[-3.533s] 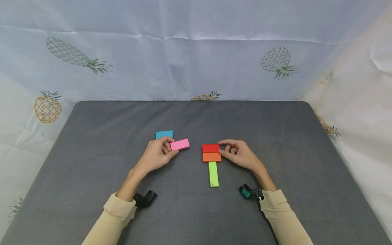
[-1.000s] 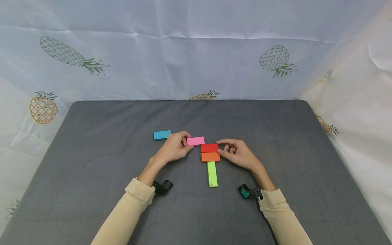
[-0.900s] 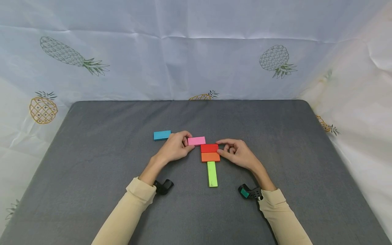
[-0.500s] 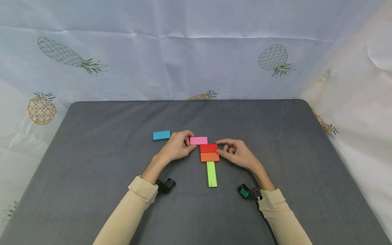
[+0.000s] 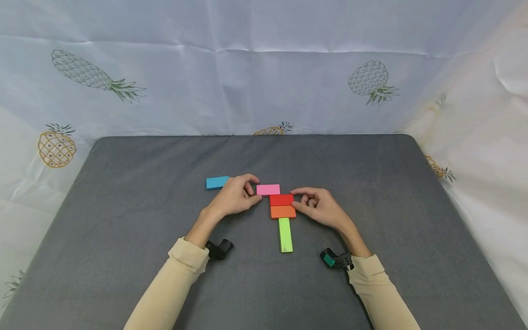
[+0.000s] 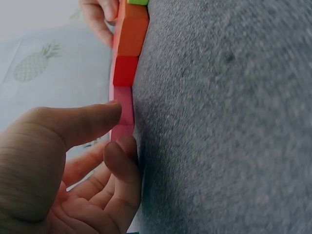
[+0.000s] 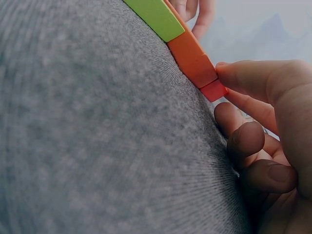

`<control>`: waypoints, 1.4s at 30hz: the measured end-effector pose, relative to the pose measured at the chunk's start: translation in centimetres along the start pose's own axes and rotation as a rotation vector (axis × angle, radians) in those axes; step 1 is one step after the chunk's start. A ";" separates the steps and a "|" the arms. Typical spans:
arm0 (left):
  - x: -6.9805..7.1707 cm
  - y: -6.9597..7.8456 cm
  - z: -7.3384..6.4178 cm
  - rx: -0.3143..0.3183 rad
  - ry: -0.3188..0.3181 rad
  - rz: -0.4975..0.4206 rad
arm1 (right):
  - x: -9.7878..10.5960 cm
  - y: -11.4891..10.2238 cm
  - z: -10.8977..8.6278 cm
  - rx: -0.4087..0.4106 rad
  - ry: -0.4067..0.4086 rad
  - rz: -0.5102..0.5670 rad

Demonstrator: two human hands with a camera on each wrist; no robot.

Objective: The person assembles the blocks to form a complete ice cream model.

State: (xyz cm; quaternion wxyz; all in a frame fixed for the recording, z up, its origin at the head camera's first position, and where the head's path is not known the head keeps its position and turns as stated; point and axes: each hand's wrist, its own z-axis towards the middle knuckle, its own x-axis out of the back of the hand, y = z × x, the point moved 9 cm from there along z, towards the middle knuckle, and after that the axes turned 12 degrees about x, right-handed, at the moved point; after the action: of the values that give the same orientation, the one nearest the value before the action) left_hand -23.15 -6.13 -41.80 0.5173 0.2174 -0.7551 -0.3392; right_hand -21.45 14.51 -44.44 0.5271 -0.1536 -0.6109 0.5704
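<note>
Currently, five flat blocks lie near the middle of the tabletop point(image 5: 350, 174). The pink block point(image 5: 268, 189) is set behind the red block point(image 5: 282, 200), offset toward the tabletop's left edge; the two appear to meet along part of their long sides. The orange block point(image 5: 283, 211) adjoins the red one on the near side, and the green block point(image 5: 285, 235) extends from it toward the near edge. The blue block point(image 5: 216, 183) lies apart, toward the far left corner, partly behind the left hand point(image 5: 235, 196).

Left hand: fingers spread wide about the pink block's left end, thumb at its near corner. Right hand point(image 5: 321, 206): thumb and index finger narrow at the red block's right end; whether they pinch or only brace it cannot be told.

Caution: a dragging left thumb could rotate the pink block. Knuckles swung leftward could strike the blue block. Uneven right-thumb pressure could open the red-orange seam. The green block, abutting by its short end only, could skew if the orange block shifts.
</note>
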 end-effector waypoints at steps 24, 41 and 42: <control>0.1 0.4 0.1 -0.055 0.022 0.029 | 0.0 0.1 0.1 0.003 0.009 -0.006; -0.5 0.7 0.4 -0.058 0.003 0.027 | 0.0 0.1 0.1 0.023 0.008 -0.017; -0.5 0.8 0.4 -0.059 0.001 0.026 | 0.0 0.1 0.1 0.022 0.008 -0.016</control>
State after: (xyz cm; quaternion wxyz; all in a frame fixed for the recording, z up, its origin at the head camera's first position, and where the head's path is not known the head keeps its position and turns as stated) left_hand -23.29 -5.15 -41.65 0.5280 0.1925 -0.7473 -0.3544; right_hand -21.53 14.47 -44.50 0.5359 -0.1453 -0.6036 0.5721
